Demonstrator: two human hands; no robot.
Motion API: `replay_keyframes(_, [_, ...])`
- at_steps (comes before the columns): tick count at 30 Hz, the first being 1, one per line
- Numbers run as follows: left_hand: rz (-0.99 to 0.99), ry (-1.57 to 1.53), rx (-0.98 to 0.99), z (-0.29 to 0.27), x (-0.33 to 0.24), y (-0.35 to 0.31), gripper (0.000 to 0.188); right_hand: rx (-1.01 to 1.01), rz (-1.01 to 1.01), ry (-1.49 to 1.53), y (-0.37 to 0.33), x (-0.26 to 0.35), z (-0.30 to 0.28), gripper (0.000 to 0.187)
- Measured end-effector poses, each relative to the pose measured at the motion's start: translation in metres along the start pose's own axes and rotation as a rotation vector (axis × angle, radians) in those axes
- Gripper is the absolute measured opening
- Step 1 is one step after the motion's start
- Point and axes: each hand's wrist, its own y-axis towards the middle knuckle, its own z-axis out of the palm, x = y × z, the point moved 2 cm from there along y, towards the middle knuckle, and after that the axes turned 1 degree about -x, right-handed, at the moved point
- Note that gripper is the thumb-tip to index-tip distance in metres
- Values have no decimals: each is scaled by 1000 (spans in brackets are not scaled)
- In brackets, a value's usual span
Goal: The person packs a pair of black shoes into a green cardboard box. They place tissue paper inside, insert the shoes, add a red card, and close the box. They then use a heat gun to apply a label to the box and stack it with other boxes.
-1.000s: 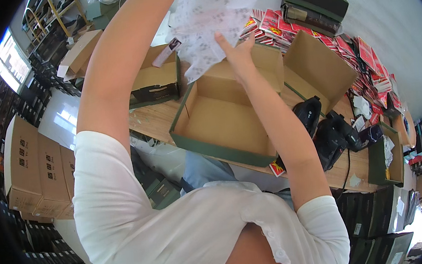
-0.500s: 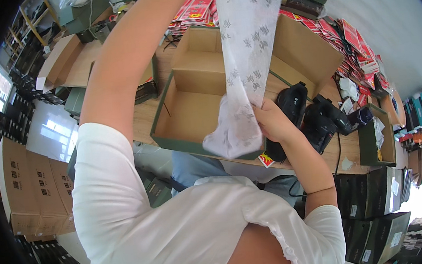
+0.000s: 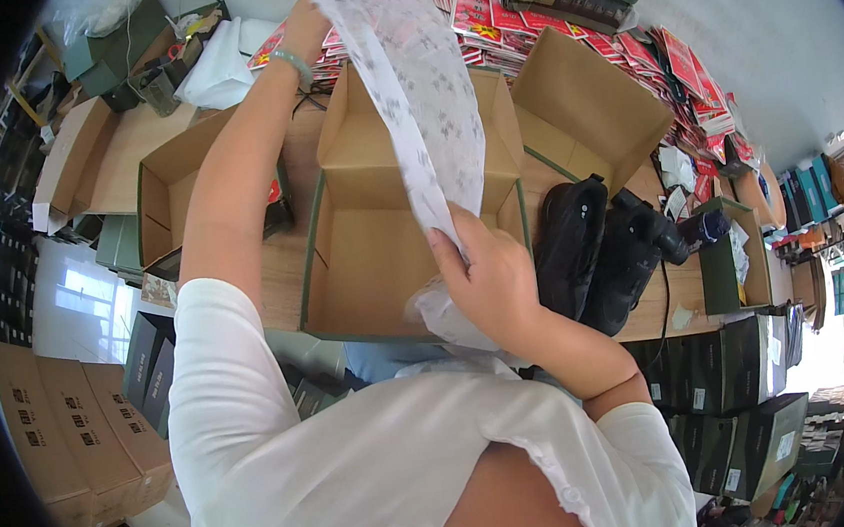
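A long sheet of thin white wrapping paper (image 3: 433,97) with a grey leaf print stretches between my two hands above an open shoebox. At its upper far end, my left hand (image 3: 307,31) grips the edge, fingers partly hidden. My right hand (image 3: 493,272) pinches the sheet lower down, over the box's near right part, and a crumpled tail of paper hangs below it. The shoebox (image 3: 350,270) is green outside and brown inside, with its lid (image 3: 588,98) standing open behind on the right. Two black shoes (image 3: 573,245) rest on the table right of the box.
Piles of red printed packets (image 3: 513,40) line the table's far side. Another open box (image 3: 164,201) lies to the left, and a small green box (image 3: 734,271) holds paper at right. Stacked dark shoeboxes (image 3: 722,368) stand below right, brown cartons (image 3: 75,424) at lower left.
My left hand has come down into view with the paper's upper end. My right hand has shifted left and over the box, and the sheet now slants to the left.
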Motion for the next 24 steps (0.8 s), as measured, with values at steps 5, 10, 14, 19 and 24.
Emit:
replay_keyframes(5, [-95, -34, 117, 19, 22, -65, 23, 72, -194, -182, 7, 30, 24, 57])
replay_keyframes(10, [-1083, -583, -119, -1, 15, -92, 23, 419, 88, -231, 23, 7, 87, 62])
replay_keyframes(14, [-1177, -421, -203, -44, -36, -100, 24, 478, 155, -62, 39, -29, 138, 65])
replay_keyframes(19, [-1121, -172, 857, -60, -172, -168, 79, 599, 196, 176, 51, -44, 153, 71])
replay_keyframes(24, [-1110, -107, 789, -60, -193, -223, 87, 666, 88, 308, 31, -67, 110, 61])
